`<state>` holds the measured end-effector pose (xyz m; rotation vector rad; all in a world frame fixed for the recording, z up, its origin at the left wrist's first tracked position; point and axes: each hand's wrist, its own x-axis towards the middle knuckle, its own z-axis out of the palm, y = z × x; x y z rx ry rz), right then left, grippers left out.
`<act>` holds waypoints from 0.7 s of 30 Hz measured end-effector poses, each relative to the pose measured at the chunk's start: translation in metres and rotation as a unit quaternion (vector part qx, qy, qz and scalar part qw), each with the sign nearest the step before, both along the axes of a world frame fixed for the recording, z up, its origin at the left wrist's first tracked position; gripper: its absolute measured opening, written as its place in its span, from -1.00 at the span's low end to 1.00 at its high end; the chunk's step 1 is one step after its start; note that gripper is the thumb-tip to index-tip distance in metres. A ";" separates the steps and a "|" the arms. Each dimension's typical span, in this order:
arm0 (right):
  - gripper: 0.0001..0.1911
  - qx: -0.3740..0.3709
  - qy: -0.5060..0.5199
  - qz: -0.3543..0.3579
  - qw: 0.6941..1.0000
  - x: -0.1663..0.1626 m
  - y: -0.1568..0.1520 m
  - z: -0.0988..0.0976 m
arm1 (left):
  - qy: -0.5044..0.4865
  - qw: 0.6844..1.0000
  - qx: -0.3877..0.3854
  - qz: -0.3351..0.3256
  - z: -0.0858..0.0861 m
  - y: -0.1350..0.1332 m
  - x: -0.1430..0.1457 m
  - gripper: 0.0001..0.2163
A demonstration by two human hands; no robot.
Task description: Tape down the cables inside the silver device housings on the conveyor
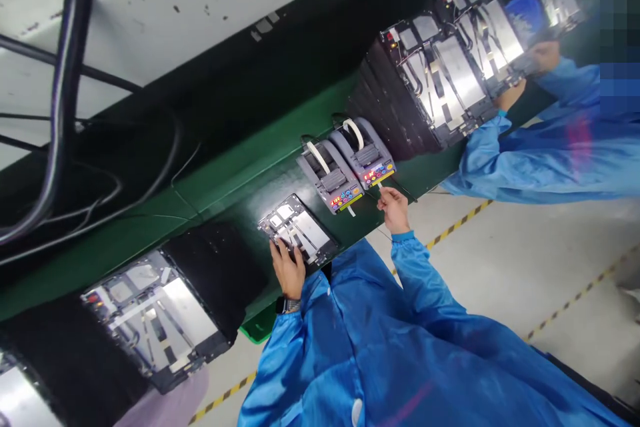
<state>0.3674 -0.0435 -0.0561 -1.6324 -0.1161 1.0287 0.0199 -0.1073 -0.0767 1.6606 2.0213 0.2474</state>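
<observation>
My left hand lies with its fingers apart on the near left edge of an opened tablet-like device. Silver panels, flat cables and a black frame show inside the device, which lies flat on the green bench. Over to the right, my right hand pinches the end of a white tape strip coming out of the right tape dispenser. Close beside that one stands the left tape dispenser, with a short white tape end sticking out of its front. Both dispensers have lit red digits.
A tall stack of similar devices stands right of the dispensers. Another person's hands are at devices farther right. To my left is another stack, topped by an opened device. Black cables hang at the upper left.
</observation>
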 end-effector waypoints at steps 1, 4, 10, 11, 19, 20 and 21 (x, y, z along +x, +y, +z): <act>-0.67 -0.005 -0.005 -0.014 1.000 0.001 -0.004 0.000 | 0.001 1.000 0.000 -0.002 0.000 0.000 -0.001 -0.33; -0.65 -0.010 -0.002 -0.064 0.998 0.000 -0.013 0.001 | 0.007 1.000 -0.001 -0.006 0.000 0.001 0.000 -0.33; -0.50 0.050 0.045 -0.127 0.990 -0.015 -0.002 -0.002 | 0.014 1.000 0.007 -0.011 -0.003 0.001 0.002 -0.31; -0.49 0.052 0.048 -0.134 0.988 -0.017 0.002 -0.002 | 0.013 1.000 0.008 -0.013 -0.003 0.000 0.001 -0.31; -0.50 0.055 0.054 -0.154 0.985 -0.017 0.015 -0.003 | 0.007 1.000 0.009 -0.021 -0.004 -0.003 -0.006 -0.32; -0.48 0.052 0.048 -0.158 0.985 -0.017 0.015 -0.003 | 0.005 1.000 0.007 -0.021 -0.004 -0.003 -0.006 -0.32; -0.46 0.047 0.040 -0.162 0.985 -0.018 0.016 -0.003 | 0.004 1.000 0.006 -0.020 -0.004 -0.003 -0.006 -0.32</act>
